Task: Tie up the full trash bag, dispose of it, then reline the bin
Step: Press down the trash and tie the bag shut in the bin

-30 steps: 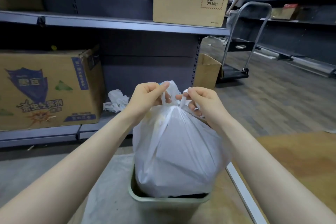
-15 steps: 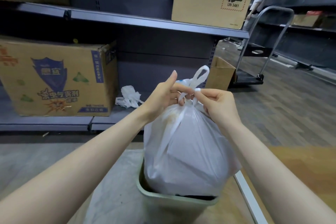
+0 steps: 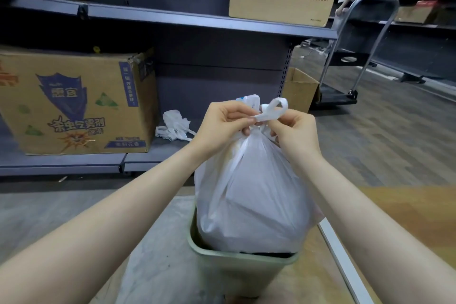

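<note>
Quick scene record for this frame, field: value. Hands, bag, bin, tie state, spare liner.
left hand: pinches a handle strip of the trash bag
right hand: grips the bag's other handle, by the knot
trash bag: white, full, bottom sitting in the bin
bin: pale green, on the floor
tie state: handles crossed at the top, one loop sticking up; not pulled tight
spare bag: crumpled white plastic on the low shelf

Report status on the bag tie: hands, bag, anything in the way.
Left hand and right hand both pinching the handle strips at the knot. Trash bag full, sitting in the bin. Nothing in the way.
</note>
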